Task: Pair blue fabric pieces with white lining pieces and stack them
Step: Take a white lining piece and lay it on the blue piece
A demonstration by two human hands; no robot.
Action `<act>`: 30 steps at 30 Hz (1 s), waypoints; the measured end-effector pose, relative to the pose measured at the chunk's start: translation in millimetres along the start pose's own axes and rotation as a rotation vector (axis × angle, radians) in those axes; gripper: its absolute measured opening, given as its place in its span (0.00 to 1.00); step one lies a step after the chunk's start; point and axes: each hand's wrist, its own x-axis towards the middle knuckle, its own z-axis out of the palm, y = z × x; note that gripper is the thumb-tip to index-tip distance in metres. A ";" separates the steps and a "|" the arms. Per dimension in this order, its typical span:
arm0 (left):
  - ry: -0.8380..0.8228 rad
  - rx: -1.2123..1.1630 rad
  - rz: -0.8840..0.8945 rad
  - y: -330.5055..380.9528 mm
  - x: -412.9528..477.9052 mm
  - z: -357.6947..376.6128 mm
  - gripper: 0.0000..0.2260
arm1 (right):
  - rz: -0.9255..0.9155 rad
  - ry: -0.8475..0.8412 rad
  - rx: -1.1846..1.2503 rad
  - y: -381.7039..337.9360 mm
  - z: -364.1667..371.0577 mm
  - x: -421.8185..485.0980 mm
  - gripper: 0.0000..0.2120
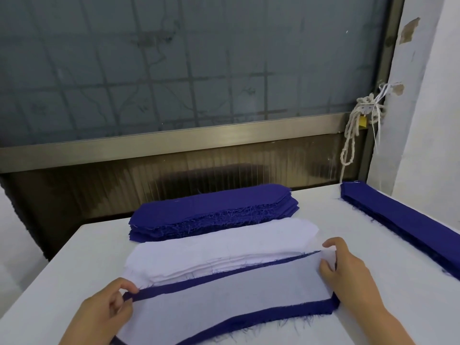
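– Blue fabric piece, long with clipped corners, lies flat at the near centre of the white table, and a white lining piece covers its middle.
– Blue shows as a band along the far edge and another along the near edge, with threads fraying off the near one.
– The left hand pinches the far-left corner of the blue between thumb and fingertips.
– At the other end, the right hand has thumb and forefinger closed on the right end of the lining.
– Just beyond, touching the far blue edge, lies the stack of white lining pieces, its near edges stepped.
– Farther still sits the stack of blue fabric pieces, its near side ragged.
– Any room to move?
– Bare table on the left of all three, and a wide strip on the right, between the right hand and the pile of long blue fabric strips along the right edge.
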 end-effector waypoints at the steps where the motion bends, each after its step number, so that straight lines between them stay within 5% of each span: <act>1: 0.009 0.004 0.007 -0.9 -0.4 0.2 0.13 | 0.001 0.000 -0.011 -0.6 0.0 -0.7 0.13; 18: 0.134 -0.201 0.033 -20.1 2.8 13.9 0.16 | -0.037 0.036 -0.030 -5.9 -3.8 -2.2 0.07; 24: 0.111 -0.079 -0.065 -19.5 5.6 12.7 0.15 | 0.006 0.079 -0.051 -5.2 -2.6 -0.8 0.05; 30: 0.315 0.003 -0.132 -13.6 4.9 13.5 0.12 | -0.155 0.206 -0.205 -11.0 3.1 3.5 0.09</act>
